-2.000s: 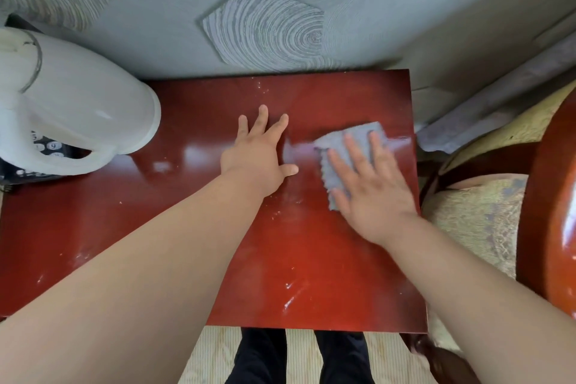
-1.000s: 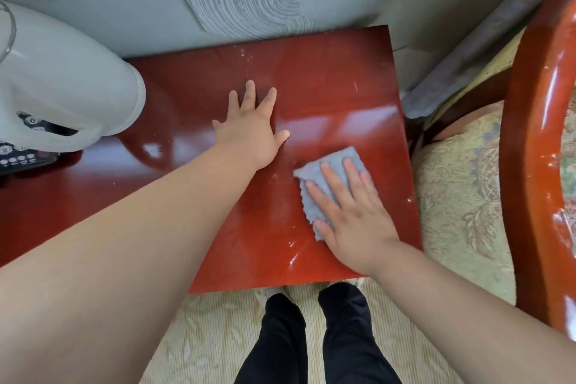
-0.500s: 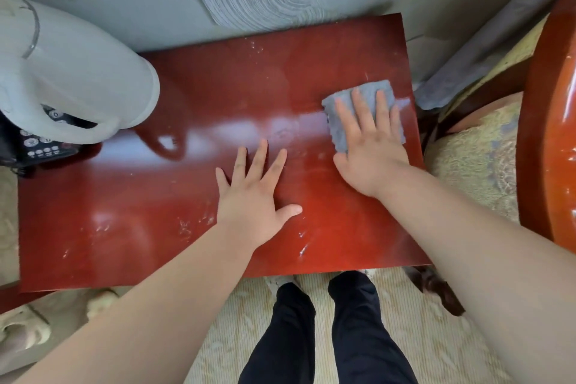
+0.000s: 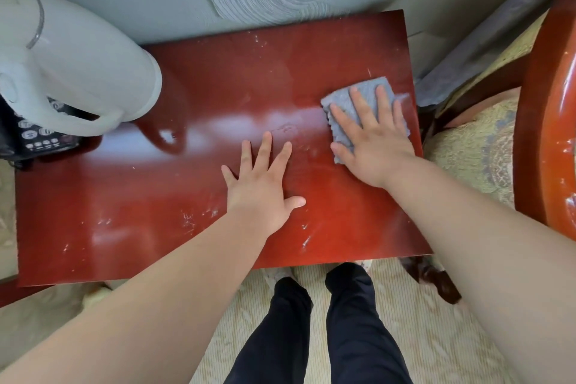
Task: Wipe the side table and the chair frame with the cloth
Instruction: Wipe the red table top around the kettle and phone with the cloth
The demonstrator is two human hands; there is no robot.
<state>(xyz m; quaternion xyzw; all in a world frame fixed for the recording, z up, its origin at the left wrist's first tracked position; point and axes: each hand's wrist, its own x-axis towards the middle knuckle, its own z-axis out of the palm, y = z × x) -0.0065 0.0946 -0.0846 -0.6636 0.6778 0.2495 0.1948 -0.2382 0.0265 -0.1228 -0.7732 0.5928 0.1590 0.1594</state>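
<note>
Cloth (image 4: 369,89), grey and folded small, lies flat on the side table (image 4: 124,196) close to its right-hand edge, toward the back. The right hand (image 4: 374,146) presses down on it with straight, spread fingers, gripping nothing. The left hand (image 4: 261,193) rests palm-down on the bare wood near the table's middle, fingers fanned and holding nothing; it looks like a brace.

From where I stand, the wiping seems only partly done. Pale specks (image 4: 307,240) show along the table's front edge, and the chair frame (image 4: 542,121) just off the table's right side is spotted too.

A few things could go wrong. With the cloth this near the right edge and only pinned from above, a push outward could send it down between table and chair. A wide sweep toward the table's back-left corner could knock the white kettle (image 4: 78,72) standing there, or nudge the dark keypad device (image 4: 34,137) beside it. The bracing palm may also leave prints on the glossy top.
</note>
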